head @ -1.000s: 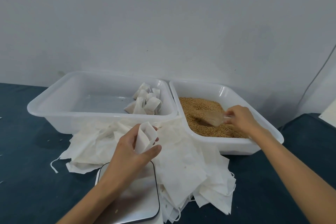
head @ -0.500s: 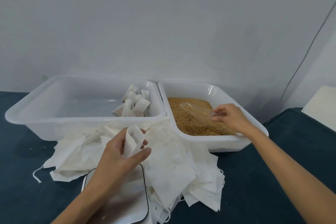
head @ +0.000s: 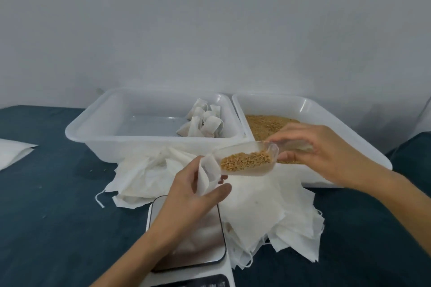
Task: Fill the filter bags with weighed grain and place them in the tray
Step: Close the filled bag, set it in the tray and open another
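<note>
Step in hand: pouring a scoop of grain into an open filter bag held above the scale [head: 186,235].
How to do it well: the person should keep the bag's mouth spread wide and tip the scoop [head: 247,158] slowly, lip just inside the opening, so the grain slides in as a thin stream. A judgement: a quick tilt would likely spill kernels onto the loose bags [head: 256,205] beside the scale.
Left hand [head: 193,196]: fingers and thumb curled round the bag [head: 207,175], holding it upright with its mouth toward the scoop, directly over the scale.
Right hand [head: 326,154]: fingers pinching the clear scoop's handle; the scoop is part full of grain [head: 247,161], its lip touching or just at the bag's mouth.
Grain bin [head: 303,109]: behind and right of the scale, on the dark surface [head: 46,216].
Tray [head: 93,128]: behind the scale, left of the bin, with a few filled bags [head: 203,123] in its right end.
</note>
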